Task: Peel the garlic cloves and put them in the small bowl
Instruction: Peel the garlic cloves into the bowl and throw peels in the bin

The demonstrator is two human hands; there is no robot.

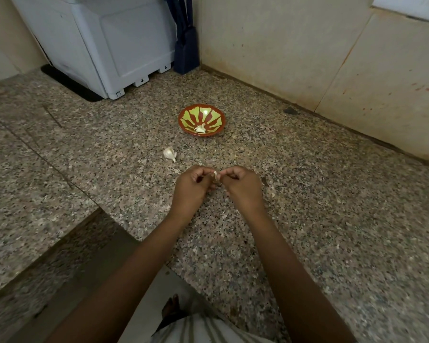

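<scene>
Striped cloth (203, 328) sits nearest, with both forearms reaching out over the speckled granite surface (320, 199). The left hand (191, 186) and right hand (243, 188) each have their grip pinched on one garlic clove (216, 176), held between them just above the surface. To peel it well, one grip should probably steady the clove while the other lifts skin from the tip. Pale garlic (200, 129) lies in the small bowl (183, 118) farther off, and a garlic piece (169, 153) lies on the surface between. A white appliance (104, 45) stands far left against stained tiled walls (270, 45).
</scene>
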